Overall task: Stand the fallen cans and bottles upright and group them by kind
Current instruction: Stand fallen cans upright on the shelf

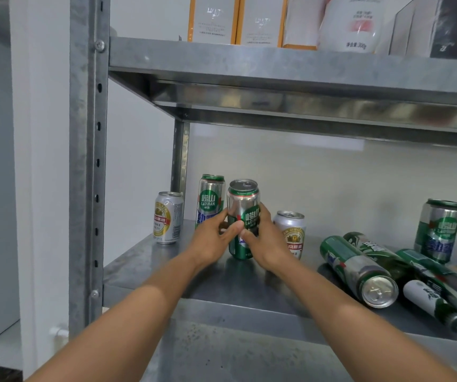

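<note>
A tall green and silver can [243, 205] stands upright on the metal shelf [153, 260]. My left hand [213, 238] and my right hand [263, 244] both grip it from either side, thumbs across its front. Behind it at the left stands a matching tall green can [210, 197]. A short silver and gold can [168, 217] is upright at the far left, another short silver can [292, 230] just right of my right hand. At the right several green cans [359, 271] and a green bottle [373, 249] lie fallen. One more tall green can [438, 230] stands behind them.
A grey steel upright post [88, 161] frames the shelf's left side. The upper shelf [277, 64] overhangs close above and carries white and orange boxes [213, 20] and a white pouch [351, 23]. A pale wall closes the back.
</note>
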